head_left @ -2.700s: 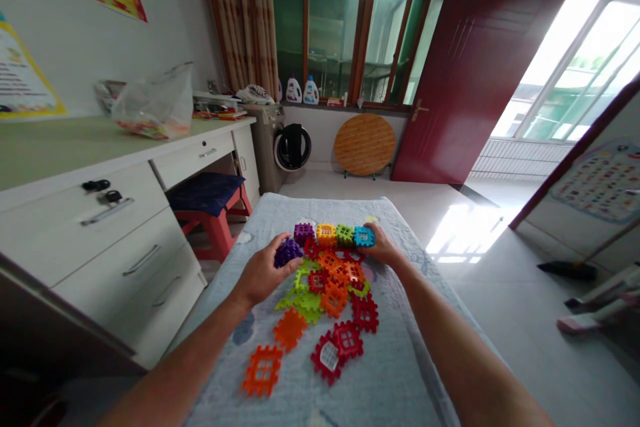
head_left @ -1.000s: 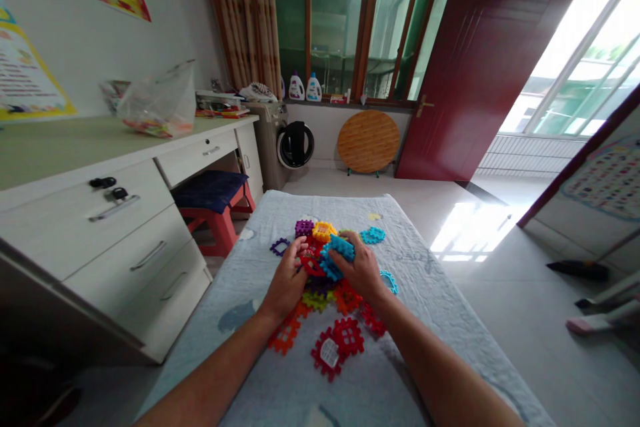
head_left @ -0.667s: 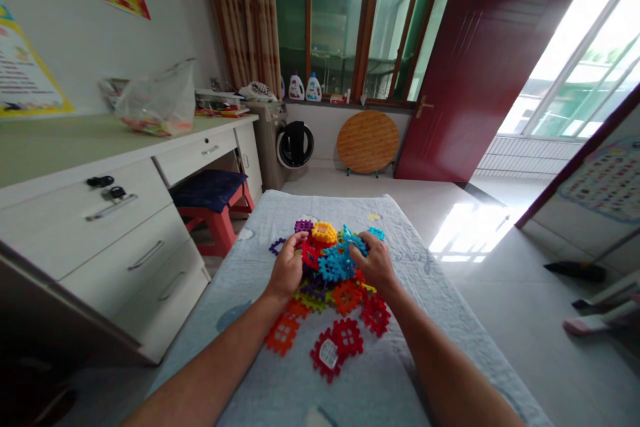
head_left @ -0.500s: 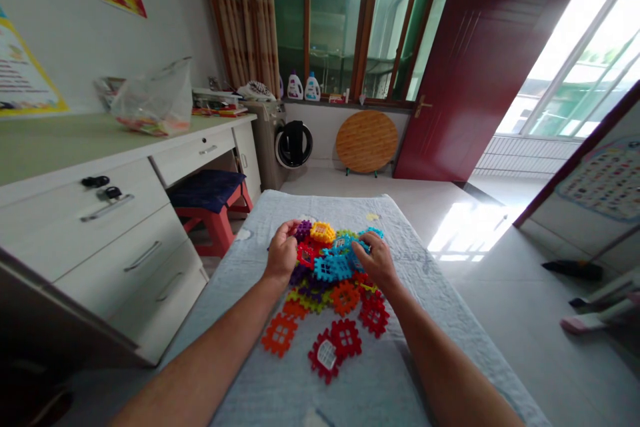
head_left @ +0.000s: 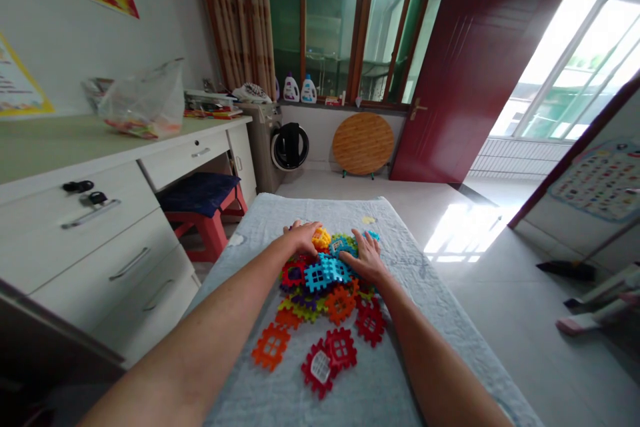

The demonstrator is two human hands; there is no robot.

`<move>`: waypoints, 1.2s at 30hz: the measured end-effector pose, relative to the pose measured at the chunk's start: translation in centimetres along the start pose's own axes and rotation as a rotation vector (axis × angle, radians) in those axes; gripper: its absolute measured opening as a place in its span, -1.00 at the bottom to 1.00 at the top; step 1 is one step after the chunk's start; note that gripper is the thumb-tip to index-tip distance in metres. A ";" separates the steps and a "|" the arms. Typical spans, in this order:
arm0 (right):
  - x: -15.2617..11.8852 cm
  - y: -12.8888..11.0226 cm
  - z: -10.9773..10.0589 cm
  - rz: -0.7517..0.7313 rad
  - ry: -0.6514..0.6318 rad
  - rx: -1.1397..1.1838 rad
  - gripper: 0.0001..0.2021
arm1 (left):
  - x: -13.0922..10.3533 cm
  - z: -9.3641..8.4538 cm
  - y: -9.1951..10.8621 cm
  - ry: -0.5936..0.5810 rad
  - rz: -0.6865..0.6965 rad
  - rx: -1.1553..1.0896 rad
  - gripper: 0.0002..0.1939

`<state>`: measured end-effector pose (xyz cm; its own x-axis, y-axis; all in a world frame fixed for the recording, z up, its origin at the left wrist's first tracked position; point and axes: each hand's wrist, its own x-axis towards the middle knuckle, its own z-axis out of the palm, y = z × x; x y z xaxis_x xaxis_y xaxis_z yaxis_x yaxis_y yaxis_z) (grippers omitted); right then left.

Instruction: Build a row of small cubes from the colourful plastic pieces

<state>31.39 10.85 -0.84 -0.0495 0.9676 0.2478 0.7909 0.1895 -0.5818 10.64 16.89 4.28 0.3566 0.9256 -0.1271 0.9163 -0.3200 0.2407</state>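
Both hands rest at the far end of a heap of plastic waffle tiles [head_left: 325, 287] on the grey-blue cloth [head_left: 400, 373]. Left hand [head_left: 303, 237] lies palm down, fingers loosely spread, over the far left of the heap and touches a yellow block [head_left: 321, 238]; nothing shows pinched. Right hand [head_left: 367, 261] lies flat and spread beside a blue tile [head_left: 325, 272], which sits just left of it and nearer the person. Between the hands shows a green block [head_left: 342, 243]. Loose red tiles [head_left: 330, 357] and an orange tile [head_left: 271, 345] lie nearer the person, apart from both hands. A white desk [head_left: 100, 213] stands to the left.
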 end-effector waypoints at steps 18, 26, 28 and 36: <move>-1.1 -3.2 -2.9 -0.268 0.018 0.108 -0.70 | -4.2 -0.4 -0.7 0.352 0.299 -0.298 -0.41; -2.7 -5.4 -3.2 -0.398 0.073 0.101 -0.92 | -9.5 0.0 -2.6 0.424 0.144 -0.590 -0.45; -3.2 -5.9 -3.1 -0.434 0.039 0.063 -0.92 | -10.5 0.5 -3.0 0.422 0.147 -0.610 -0.49; -3.4 -5.5 -2.6 -0.326 0.119 -0.062 -0.89 | -12.8 2.6 -3.9 0.481 0.021 -0.726 -0.50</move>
<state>28.78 6.08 3.50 -0.2370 0.8308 0.5035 0.7809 0.4712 -0.4100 2.97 5.81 2.49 0.1065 0.9582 0.2654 0.5091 -0.2818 0.8133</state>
